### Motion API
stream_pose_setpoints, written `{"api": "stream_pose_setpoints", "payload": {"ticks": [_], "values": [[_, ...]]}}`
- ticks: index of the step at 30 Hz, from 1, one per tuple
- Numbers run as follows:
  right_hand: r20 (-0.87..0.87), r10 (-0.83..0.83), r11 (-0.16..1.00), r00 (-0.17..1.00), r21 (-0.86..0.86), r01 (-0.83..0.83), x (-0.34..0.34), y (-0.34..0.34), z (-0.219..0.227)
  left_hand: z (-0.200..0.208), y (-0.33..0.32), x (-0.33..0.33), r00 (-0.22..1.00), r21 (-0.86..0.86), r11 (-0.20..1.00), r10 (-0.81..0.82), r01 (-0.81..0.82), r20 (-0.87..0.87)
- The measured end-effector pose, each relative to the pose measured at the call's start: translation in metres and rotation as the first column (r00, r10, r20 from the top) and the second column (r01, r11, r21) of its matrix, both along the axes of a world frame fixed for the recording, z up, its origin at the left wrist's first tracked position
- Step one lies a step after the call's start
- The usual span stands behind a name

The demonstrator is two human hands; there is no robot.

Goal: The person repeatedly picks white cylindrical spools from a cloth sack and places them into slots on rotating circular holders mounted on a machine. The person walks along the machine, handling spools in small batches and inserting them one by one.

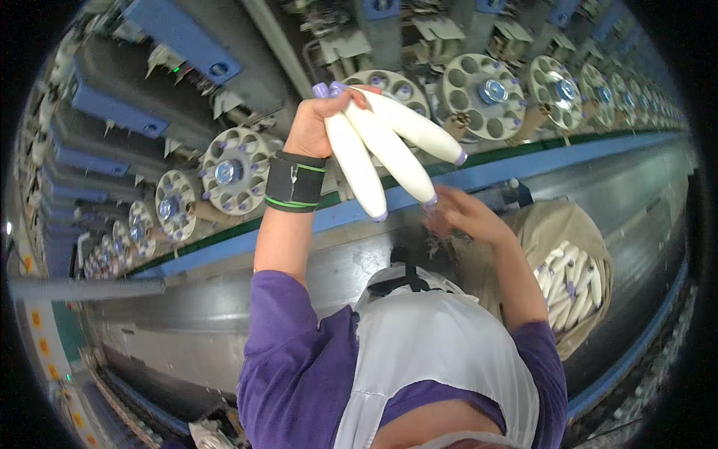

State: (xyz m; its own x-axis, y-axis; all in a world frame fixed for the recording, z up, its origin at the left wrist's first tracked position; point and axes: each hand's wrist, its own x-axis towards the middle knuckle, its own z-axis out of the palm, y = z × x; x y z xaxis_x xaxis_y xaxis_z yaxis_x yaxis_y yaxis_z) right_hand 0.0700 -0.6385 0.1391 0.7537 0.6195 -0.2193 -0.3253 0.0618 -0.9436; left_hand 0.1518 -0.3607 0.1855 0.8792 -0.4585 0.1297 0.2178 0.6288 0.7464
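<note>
My left hand (pixel 318 123), with a black band on its wrist, is raised in front of the machine row. It is closed around the purple tube ends of three white yarn bobbins (pixel 385 150), which fan out downward to the right. Just below the tip of the middle bobbin is my right hand (pixel 471 217). Its fingers are curled, blurred and drawn together, and whatever they may pinch is too small to make out. Loose fibres (pixel 441 243) show faintly beneath those fingers.
Round bobbin magazines (pixel 485 93) with blue hubs line the machines in front and to the left. A blue rail (pixel 336 217) runs below them. To my right stands a beige cloth sack (pixel 542 224) holding several white bobbins (pixel 568 288).
</note>
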Motion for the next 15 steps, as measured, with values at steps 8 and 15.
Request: {"api": "stream_pose_setpoints", "payload": {"ticks": [8, 15], "values": [[0.011, 0.338, 0.855, 0.941, -0.421, -0.303, 0.013, -0.02, -0.011, 0.01, -0.031, 0.033, 0.983, -0.112, 0.98, 0.156, -0.166, -0.093], [0.101, -0.062, 0.984, 0.993, 0.173, 0.044, 0.025, -0.034, -0.017, -0.021, -0.131, 0.058, 0.998, -0.064, 0.998, 0.003, -0.007, -0.068]]}}
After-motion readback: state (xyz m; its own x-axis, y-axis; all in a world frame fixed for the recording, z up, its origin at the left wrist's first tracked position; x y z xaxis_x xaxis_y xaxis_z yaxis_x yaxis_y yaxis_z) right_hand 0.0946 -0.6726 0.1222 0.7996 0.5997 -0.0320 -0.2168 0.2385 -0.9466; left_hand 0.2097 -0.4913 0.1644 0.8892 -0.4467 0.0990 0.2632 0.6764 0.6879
